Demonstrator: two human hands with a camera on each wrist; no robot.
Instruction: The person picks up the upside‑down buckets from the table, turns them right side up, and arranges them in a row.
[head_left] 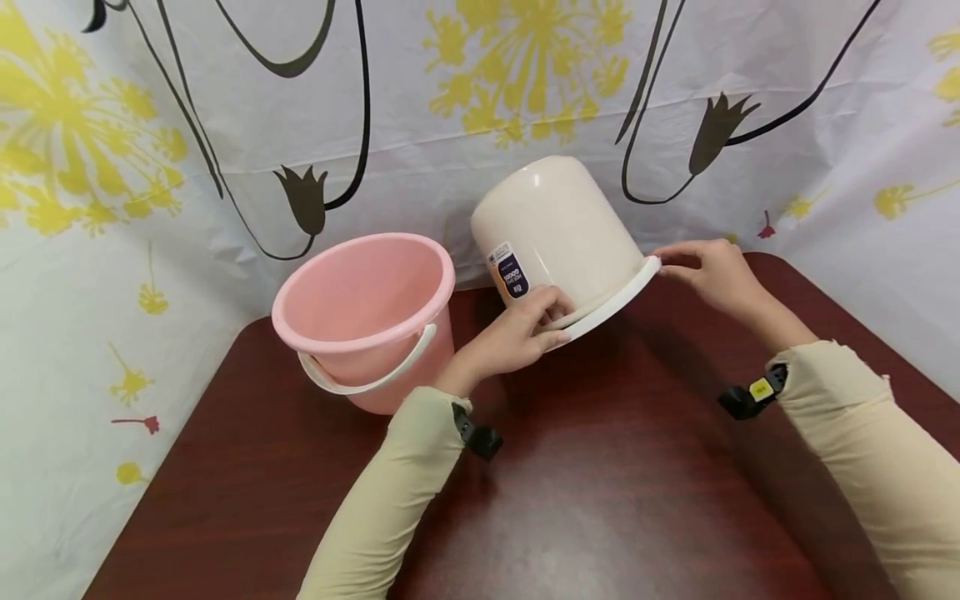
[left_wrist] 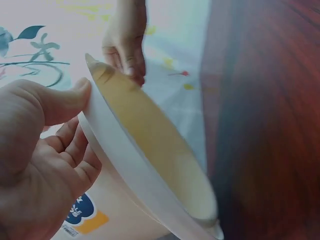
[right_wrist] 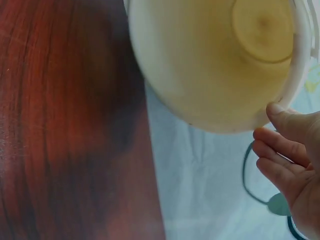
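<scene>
You've got a cream bucket [head_left: 573, 225], pink bucket [head_left: 360, 283] with white handle [head_left: 352, 389], beige sleeves [head_left: 405, 467], reddish-brown table [head_left: 637, 500], and white cloth [head_left: 420, 187] with yellow flowers [head_left: 542, 21].

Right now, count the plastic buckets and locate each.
2: the pink bucket stands on the table, to the left; the cream bucket, mouth tipped downward, is held at its rim by the left hand and right hand. No third shows.

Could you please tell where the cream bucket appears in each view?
Head: the cream bucket is just above and right of centre.
Left wrist: around the centre, reaching the bottom edge.
Right wrist: at the top, right of centre, inside showing.
Shared landmark: the dark red table, bottom, right and left respectively.
</scene>
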